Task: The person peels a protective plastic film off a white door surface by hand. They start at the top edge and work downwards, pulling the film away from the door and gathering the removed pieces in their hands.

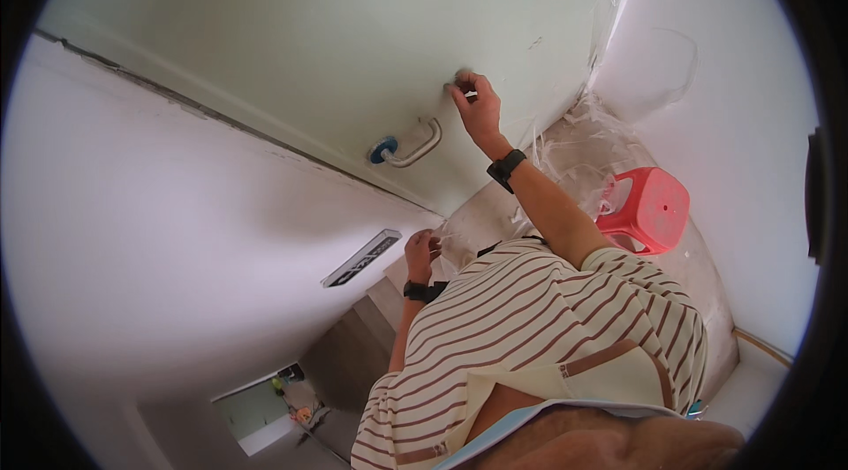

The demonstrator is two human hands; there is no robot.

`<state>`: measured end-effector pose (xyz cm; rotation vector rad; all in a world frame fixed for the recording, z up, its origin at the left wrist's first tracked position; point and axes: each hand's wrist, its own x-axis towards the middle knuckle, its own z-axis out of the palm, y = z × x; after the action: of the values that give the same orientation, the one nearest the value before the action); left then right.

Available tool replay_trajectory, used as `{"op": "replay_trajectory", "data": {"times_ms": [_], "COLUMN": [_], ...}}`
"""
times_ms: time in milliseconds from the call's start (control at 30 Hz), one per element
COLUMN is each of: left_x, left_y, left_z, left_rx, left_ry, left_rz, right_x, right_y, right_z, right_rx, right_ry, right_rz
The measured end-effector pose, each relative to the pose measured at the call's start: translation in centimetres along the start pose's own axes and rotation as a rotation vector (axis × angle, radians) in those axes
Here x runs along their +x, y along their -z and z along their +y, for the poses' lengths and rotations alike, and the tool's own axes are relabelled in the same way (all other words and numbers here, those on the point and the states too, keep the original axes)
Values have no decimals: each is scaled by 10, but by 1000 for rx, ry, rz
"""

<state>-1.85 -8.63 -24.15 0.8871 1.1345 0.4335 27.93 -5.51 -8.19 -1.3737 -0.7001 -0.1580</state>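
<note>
My right hand is raised against a pale green door or panel, with thumb and fingertips pinched on a small dark thing too blurred to name. Below and to its left, a curved metal lever handle with a blue film-covered round base juts from the same surface. My left hand hangs lower by the white wall, fingers curled; whether it holds anything is unclear. Close beside it on the wall is a dark sign with writing. Both wrists wear black bands.
A red plastic stool stands on the floor at my right. Clear plastic film lies crumpled along the door's foot. White walls rise on both sides. Behind on the left, an opening shows flowers.
</note>
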Motion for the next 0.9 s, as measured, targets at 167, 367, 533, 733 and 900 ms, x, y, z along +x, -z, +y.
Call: {"op": "replay_trajectory", "data": {"times_ms": [167,367,533,733,900], "left_x": [20,41,53,56,54], "left_y": [32,45,38,42,53], "left_z": [-1,9,16,12,-2], "left_rx": [20,55,54,26,-10], "left_ry": [21,11,-2,-7,12], "left_rz": [-6,-81,-117,-120,-81], "right_x": [0,7,8,2,1], "right_y": [-3,-3,-1,-1,-5], "right_z": [5,11,0,2,4], "right_rx": [-118,-221,-205,-113,-206], "right_ry": [99,195,195,-44,33], "right_rz": [15,-53,-106,-22,15]}}
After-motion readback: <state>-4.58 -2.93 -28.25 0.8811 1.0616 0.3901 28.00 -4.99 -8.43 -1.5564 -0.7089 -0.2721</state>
